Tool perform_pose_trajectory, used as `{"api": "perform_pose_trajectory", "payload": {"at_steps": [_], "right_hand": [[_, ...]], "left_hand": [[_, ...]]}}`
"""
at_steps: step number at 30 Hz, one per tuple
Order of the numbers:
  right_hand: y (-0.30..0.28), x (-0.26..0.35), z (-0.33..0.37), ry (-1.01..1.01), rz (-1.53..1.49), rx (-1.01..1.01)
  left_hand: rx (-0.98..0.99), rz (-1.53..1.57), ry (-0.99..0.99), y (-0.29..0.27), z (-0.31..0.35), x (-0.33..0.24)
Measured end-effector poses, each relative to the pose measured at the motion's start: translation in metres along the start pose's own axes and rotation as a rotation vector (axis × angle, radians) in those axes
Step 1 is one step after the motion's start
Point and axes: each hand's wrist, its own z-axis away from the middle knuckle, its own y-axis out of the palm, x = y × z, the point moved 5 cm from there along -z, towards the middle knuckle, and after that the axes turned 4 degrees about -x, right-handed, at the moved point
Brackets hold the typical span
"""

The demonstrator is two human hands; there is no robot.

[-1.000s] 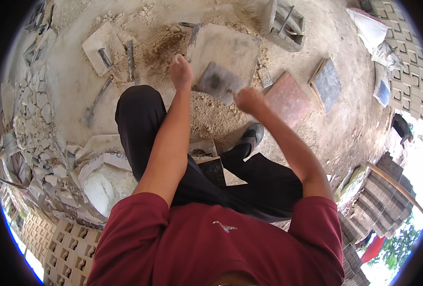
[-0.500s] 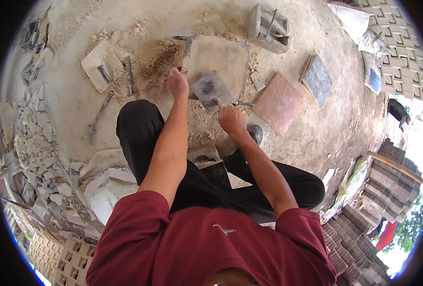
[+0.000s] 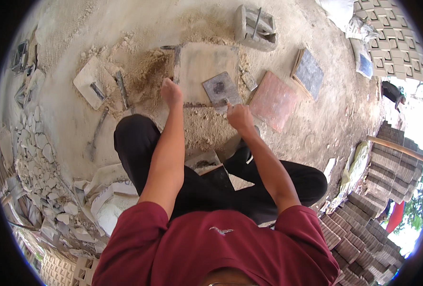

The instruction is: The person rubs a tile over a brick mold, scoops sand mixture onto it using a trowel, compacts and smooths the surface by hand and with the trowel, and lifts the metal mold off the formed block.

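Observation:
On the dusty ground ahead of my knees lies a square mould [image 3: 206, 62], filled level with pale tan material and edged by dark bars. A smaller square grey plate [image 3: 219, 86] with a dark patch in its middle rests over the mould's near right part. My right hand [image 3: 240, 117] pinches this plate at its near corner, thumb on top. Beside the mould's left edge, my left hand [image 3: 172, 93] is closed; its fingers are mostly hidden, and whatever is in them cannot be made out.
A reddish square slab [image 3: 274, 101] and a blue-grey one [image 3: 308, 74] lie to the right. Beyond stands a grey block-shaped box [image 3: 256, 28] with a rod. Left are a pale plate [image 3: 95, 83], a dark bar [image 3: 121, 89] and rubble [image 3: 37, 143]. Stacked pavers [image 3: 387, 171] stand right.
The grey plate and my right hand have shifted right across the mould. My left hand has slid slightly nearer along the mould's left side. The view has tilted a little.

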Motion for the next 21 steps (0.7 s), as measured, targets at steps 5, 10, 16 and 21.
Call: {"api": "perform_pose_trajectory", "payload": {"at_steps": [5,10,16,21], "right_hand": [[-0.042,0.009,-0.07,0.111,-0.084,-0.147],[-0.062,0.081,-0.137,-0.325,0.068,-0.061],[0.001,0.176,-0.12,-0.335,0.015,0.053],[-0.034,0.12,-0.151,-0.246,-0.028,0.019]], "left_hand": [[0.057,0.03,0.161,0.006,0.016,-0.02],[-0.046,0.104,0.282,0.01,0.005,-0.006],[-0.05,0.173,0.241,0.013,0.011,-0.004],[-0.022,0.191,0.211,0.012,0.002,0.009]]}}
